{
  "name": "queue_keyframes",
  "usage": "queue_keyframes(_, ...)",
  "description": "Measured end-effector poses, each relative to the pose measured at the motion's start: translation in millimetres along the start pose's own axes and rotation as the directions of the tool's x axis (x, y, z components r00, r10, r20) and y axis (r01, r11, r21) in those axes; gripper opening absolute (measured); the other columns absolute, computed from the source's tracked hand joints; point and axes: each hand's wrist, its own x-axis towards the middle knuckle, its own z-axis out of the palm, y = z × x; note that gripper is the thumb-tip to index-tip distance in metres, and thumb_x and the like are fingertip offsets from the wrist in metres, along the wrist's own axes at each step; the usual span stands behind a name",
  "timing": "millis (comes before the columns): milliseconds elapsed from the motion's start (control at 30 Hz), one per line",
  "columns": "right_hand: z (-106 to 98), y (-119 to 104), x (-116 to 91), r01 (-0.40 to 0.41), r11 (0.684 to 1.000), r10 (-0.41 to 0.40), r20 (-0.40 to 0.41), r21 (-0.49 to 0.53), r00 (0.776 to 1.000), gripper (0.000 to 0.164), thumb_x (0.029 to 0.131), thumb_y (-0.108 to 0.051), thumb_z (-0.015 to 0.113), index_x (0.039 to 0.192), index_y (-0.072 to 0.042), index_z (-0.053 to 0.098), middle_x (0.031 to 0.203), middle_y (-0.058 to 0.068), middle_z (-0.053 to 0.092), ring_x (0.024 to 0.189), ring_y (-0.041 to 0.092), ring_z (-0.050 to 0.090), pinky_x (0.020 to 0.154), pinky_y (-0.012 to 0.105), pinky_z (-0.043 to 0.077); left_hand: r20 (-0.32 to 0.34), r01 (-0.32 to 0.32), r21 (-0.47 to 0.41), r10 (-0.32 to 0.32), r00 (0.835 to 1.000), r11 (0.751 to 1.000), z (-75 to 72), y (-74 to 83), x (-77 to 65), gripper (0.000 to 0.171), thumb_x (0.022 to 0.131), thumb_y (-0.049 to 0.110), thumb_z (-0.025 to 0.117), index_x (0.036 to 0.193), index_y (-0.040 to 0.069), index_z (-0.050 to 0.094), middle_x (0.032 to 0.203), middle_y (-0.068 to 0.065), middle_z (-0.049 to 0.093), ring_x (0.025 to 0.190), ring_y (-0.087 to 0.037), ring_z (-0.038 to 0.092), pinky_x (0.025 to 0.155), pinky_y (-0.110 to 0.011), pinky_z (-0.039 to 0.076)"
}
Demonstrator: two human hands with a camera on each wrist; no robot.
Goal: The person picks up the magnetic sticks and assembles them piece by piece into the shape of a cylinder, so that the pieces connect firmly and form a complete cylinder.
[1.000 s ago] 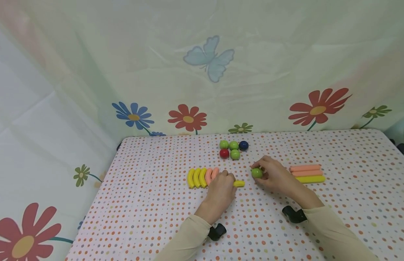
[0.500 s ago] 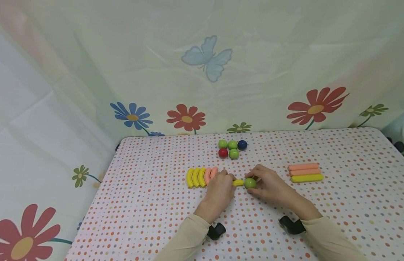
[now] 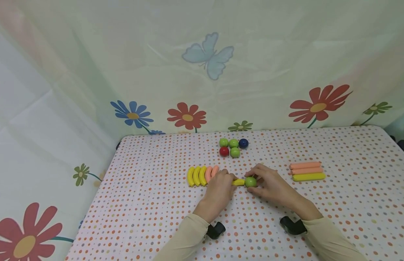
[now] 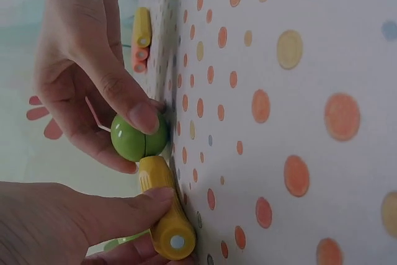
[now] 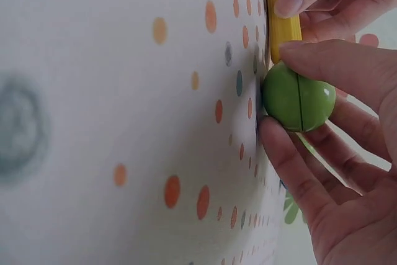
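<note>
My left hand (image 3: 219, 193) pinches a short yellow rod (image 4: 164, 215) between thumb and fingers, low over the dotted cloth. A round silvery disc shows in the rod's near end in the left wrist view. My right hand (image 3: 270, 186) holds a glossy green ball (image 3: 250, 182), marked with a seam, thumb on one side and fingertips on the other. The ball (image 5: 299, 98) meets the rod's far end. In the head view, my left hand covers much of the rod.
Left of my hands lie yellow curved pieces (image 3: 196, 176) and pink curved pieces (image 3: 211, 173). Behind is a cluster of green balls (image 3: 233, 143), a red ball (image 3: 224, 151) and a dark blue ball (image 3: 243, 143). On the right lie pink rods (image 3: 306, 168) and a long yellow rod (image 3: 308, 177).
My right hand has brought the green ball left and nearer to me, up against the end of the yellow rod. My left hand has kept its place, holding the rod.
</note>
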Motion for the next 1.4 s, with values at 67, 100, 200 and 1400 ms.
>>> queue_keyframes(67, -0.2, 0.3, -0.5, 0.006, 1.000, -0.006, 0.003, 0.002, 1.000, 0.034, 0.082, 0.001, 0.088, 0.111, 0.000, 0.071, 0.109, 0.006, 0.064, 0.089, 0.016, 0.067, 0.075, 0.028, 0.060, 0.010, 0.005, -0.020, -0.005, 1.000, 1.000, -0.3, -0.2, -0.1, 0.020, 0.094, 0.013, 0.080, 0.113, 0.005, 0.078, 0.097, -0.004, 0.067, 0.084, -0.012, 0.060, 0.071, -0.021, 0.051)
queue_keyframes(100, -0.2, 0.3, -0.6, 0.009, 1.000, -0.009, 0.006, 0.001, 1.000, 0.033, 0.082, 0.000, 0.088, 0.111, -0.001, 0.071, 0.109, 0.006, 0.064, 0.090, 0.016, 0.067, 0.075, 0.029, 0.060, 0.015, 0.008, -0.031, -0.007, 1.000, 0.999, -0.2, -0.5, 0.0, 0.021, 0.095, 0.013, 0.080, 0.113, 0.005, 0.078, 0.098, -0.005, 0.067, 0.084, -0.012, 0.060, 0.072, -0.021, 0.051)
queue_keyframes(200, -0.6, 0.1, -0.6, 0.014, 1.000, -0.014, 0.021, -0.002, 1.000, 0.033, 0.083, -0.002, 0.088, 0.112, -0.003, 0.072, 0.110, 0.005, 0.064, 0.090, 0.014, 0.066, 0.076, 0.029, 0.059, 0.028, 0.016, -0.046, -0.015, 0.999, 0.999, -0.3, -0.6, 0.3, 0.022, 0.095, 0.014, 0.080, 0.114, 0.004, 0.078, 0.099, -0.005, 0.067, 0.086, -0.013, 0.062, 0.073, -0.021, 0.052)
queue_keyframes(1400, -28.0, 7.7, -38.2, -0.081, 0.990, 0.090, 0.069, -0.113, 0.994, 0.031, 0.082, -0.006, 0.088, 0.109, -0.009, 0.074, 0.108, 0.001, 0.065, 0.091, 0.010, 0.058, 0.073, 0.028, 0.053, -0.047, 0.057, -0.005, -0.057, 0.997, 0.998, -25.3, -40.4, 77.6, 0.028, 0.100, 0.015, 0.074, 0.125, 0.004, 0.069, 0.125, -0.011, 0.061, 0.115, -0.023, 0.058, 0.088, -0.035, 0.057)
